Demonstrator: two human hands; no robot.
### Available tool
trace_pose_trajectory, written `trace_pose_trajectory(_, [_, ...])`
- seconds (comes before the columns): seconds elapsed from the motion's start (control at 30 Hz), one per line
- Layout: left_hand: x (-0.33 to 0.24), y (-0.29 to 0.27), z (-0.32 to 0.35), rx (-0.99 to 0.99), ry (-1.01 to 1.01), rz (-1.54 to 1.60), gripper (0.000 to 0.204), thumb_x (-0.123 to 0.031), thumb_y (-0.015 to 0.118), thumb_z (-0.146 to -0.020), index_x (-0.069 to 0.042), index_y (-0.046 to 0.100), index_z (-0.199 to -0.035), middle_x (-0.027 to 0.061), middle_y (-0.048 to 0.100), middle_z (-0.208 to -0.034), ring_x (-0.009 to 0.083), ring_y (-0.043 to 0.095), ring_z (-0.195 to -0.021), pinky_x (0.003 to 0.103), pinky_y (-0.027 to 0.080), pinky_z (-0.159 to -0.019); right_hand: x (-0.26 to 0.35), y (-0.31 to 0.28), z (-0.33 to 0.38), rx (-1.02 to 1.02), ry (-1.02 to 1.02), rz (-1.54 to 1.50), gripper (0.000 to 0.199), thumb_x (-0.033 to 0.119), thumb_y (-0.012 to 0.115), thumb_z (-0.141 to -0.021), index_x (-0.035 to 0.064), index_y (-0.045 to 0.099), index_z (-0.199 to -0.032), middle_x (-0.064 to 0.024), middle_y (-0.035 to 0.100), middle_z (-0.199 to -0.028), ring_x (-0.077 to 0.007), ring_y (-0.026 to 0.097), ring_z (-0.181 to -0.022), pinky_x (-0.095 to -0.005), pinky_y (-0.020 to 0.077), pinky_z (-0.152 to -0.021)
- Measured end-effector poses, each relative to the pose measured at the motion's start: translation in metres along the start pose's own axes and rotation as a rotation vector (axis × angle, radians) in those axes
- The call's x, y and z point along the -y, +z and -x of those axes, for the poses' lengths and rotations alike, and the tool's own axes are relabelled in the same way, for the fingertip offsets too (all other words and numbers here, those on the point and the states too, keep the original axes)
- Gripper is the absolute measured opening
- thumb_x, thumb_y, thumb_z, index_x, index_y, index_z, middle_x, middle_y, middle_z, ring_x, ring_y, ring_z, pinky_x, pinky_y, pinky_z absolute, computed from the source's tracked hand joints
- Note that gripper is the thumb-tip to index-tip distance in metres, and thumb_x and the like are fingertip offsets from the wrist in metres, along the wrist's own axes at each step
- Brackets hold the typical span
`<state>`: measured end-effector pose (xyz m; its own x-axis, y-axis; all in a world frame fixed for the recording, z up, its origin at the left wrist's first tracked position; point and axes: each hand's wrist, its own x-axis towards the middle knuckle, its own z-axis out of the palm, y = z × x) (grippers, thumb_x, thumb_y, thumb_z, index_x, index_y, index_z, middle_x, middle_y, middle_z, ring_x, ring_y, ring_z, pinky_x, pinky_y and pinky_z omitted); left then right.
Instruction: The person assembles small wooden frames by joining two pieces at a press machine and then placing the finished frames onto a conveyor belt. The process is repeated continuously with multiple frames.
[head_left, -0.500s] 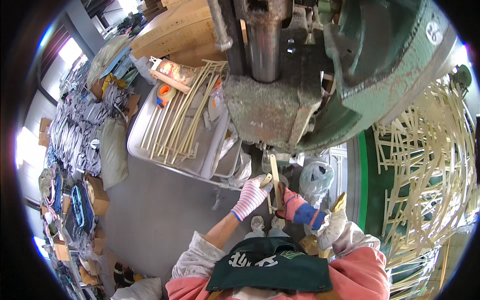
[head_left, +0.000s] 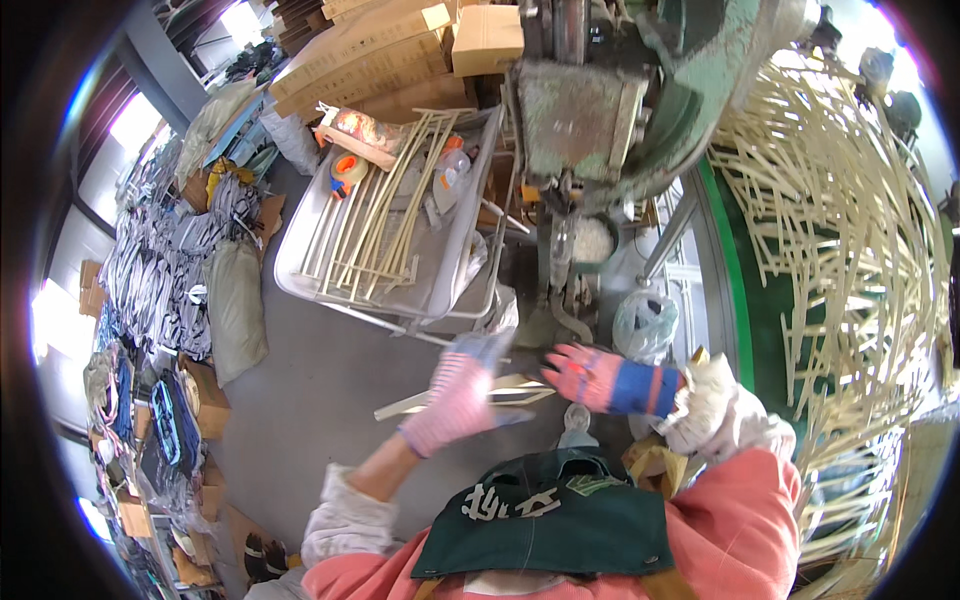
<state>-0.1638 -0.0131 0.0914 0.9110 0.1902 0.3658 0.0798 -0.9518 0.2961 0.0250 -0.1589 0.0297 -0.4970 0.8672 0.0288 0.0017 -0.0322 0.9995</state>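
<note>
My left hand (head_left: 455, 390), in a pink-and-white striped glove, is blurred over several pale flat strips (head_left: 402, 405). Its thumb stands apart from the fingers, and I see nothing gripped in it. To the right, my right hand (head_left: 592, 377) wears a coral and blue glove with dark fingertips. Its fingers stretch left, slightly spread, just above the strips' right ends; whether they touch cannot be made out. The left hand covers the middle of the strips. Beyond both hands stands a green, worn machine press (head_left: 575, 120), its lower parts (head_left: 560, 250) behind the strips.
A white tub (head_left: 300, 250) on a metal frame holds pale rods (head_left: 385, 220) and a tape roll (head_left: 349, 170). A clear plastic bag (head_left: 645, 325) hangs right of the machine. Pale strips (head_left: 850, 200) pile up at right. Cardboard boxes (head_left: 360, 75) and grey bundles (head_left: 160, 260) stand farther off.
The pale strip held upright between my hands at the machine is no longer there. My left hand has moved left and down and its fingers have spread. The view has shifted, showing more of the machine's base.
</note>
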Motion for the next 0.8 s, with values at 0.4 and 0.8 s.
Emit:
trace_pose_trajectory(0.4, [0.09,-0.158,0.218,-0.483,-0.601,1.157,0.005,0.001,0.055,-0.073,0.001,0.055,-0.068,0.0019,0.05,-0.053,0.0086,0.046,-0.04,0.024,0.037,-0.037,-0.002,-0.111,0.127,-0.785,2.328,-1.018,0.038,0.0,0.055,-0.08,-0.0023,0.051,-0.117,-0.0133,0.054,-0.12,-0.0213,0.057,-0.099,-0.0328,0.05,-0.082])
trace_pose_trajectory(0.8, [0.218,-0.232,0.469,-0.745,-0.827,0.265,0.042,-0.028,0.069,-0.08,0.001,0.054,-0.107,0.0112,0.061,-0.094,0.0196,0.058,-0.077,0.032,0.05,-0.069,0.177,-0.102,-0.01,-0.217,2.319,-2.637,0.017,0.014,0.061,-0.088,0.0018,0.064,-0.078,-0.0003,0.058,-0.056,-0.0091,0.054,-0.048,-0.0232,0.0404,-0.042])
